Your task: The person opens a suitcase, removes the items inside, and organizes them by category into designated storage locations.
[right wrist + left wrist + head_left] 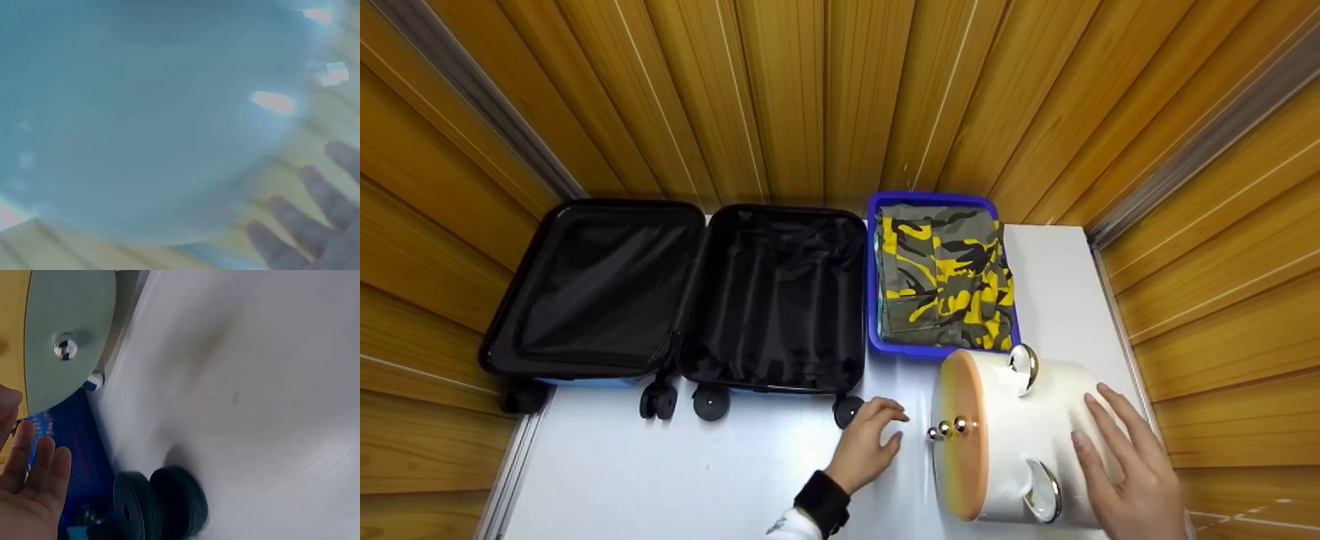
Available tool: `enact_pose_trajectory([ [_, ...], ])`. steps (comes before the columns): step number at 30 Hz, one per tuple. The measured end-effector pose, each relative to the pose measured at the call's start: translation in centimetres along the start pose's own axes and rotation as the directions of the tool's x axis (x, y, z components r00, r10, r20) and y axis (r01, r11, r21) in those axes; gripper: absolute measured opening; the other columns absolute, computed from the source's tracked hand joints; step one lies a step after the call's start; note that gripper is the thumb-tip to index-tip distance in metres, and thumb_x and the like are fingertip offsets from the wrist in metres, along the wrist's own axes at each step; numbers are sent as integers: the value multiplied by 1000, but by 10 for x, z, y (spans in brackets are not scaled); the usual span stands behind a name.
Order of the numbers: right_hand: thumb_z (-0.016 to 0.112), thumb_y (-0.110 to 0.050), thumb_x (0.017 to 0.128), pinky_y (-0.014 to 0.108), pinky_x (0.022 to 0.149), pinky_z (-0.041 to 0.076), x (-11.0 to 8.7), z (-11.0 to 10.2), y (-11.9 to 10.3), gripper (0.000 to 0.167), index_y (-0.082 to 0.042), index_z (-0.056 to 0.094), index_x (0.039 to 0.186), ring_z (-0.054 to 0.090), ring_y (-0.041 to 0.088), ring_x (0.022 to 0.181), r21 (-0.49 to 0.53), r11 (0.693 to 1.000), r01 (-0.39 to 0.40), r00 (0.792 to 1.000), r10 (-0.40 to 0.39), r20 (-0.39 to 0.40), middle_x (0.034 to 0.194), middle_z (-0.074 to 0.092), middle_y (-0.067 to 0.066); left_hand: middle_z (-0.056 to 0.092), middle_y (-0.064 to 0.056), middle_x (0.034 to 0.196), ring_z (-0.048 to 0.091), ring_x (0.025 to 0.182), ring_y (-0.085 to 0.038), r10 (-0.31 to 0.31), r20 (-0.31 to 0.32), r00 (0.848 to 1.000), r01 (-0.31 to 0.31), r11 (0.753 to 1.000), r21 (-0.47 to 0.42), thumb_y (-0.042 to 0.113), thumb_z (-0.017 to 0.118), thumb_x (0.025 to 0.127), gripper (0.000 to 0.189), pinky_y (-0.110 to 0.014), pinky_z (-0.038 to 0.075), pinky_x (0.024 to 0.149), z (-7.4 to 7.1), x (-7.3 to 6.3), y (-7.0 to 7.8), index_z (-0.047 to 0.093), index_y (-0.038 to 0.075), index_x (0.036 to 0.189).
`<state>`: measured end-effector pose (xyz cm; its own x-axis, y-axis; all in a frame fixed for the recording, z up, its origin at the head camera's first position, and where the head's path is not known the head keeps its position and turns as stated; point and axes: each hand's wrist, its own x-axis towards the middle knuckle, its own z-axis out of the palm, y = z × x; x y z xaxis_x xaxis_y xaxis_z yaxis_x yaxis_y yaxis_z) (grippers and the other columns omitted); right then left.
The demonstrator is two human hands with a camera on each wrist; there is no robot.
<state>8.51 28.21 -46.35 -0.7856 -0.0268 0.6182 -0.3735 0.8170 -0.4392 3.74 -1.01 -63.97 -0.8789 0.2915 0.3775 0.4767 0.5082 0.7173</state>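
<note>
A white box [1054, 442] with a rounded front in orange, yellow and green bands stands at the front right. Three shiny knobs [944, 428] run along that front, and two gold-edged handles [1023, 369] stick out from its top. My left hand [866, 444] is just left of the knobs, fingers loosely bent and holding nothing. In the left wrist view its fingers [53, 475] are near the green band. My right hand [1132, 465] is at the box's right end, fingers straight and spread. The right wrist view shows these fingers [323, 216] beside the box's large, blurred pale surface.
An open black suitcase [780, 300] lies at the left, its wheels [711, 403] toward me. Beside it is a blue tray [872, 277] holding folded yellow-and-grey camouflage cloth [945, 277], close behind the box. Wood-panelled walls [855, 97] border the white table [660, 465] at the back and sides.
</note>
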Motion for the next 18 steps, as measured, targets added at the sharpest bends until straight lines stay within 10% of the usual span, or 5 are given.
enact_pose_trajectory([
  [4, 58, -54, 102, 24, 120, 32, -6, 15, -48, 67, 9, 70, 123, 44, 12, 144, -53, 994, 92, 993, -96, -74, 131, 65, 29, 66, 0, 118, 63, 109, -19, -11, -59, 998, 12, 1000, 25, 0, 81, 82, 26, -28, 56, 88, -20, -3, -4, 73, 12, 104],
  [9, 53, -51, 104, 29, 124, 26, -21, 53, -86, 69, 12, 64, 129, 39, 27, 149, -32, 984, 177, 984, -176, 19, 139, 59, 29, 66, -1, 118, 63, 107, -19, 28, -124, 992, -20, 998, 62, -4, 80, 81, 31, -25, 56, 84, -38, -1, -11, 73, 11, 107],
  [18, 67, -6, 88, 56, 128, 8, -39, 91, -78, 68, 14, 44, 148, 28, 51, 149, -187, 982, -26, 986, 57, 159, 160, 37, 29, 67, -6, 119, 64, 111, -26, 83, -230, 970, -26, 970, 241, 2, 83, 77, 37, -39, 56, 90, -58, 5, -31, 74, 9, 112],
])
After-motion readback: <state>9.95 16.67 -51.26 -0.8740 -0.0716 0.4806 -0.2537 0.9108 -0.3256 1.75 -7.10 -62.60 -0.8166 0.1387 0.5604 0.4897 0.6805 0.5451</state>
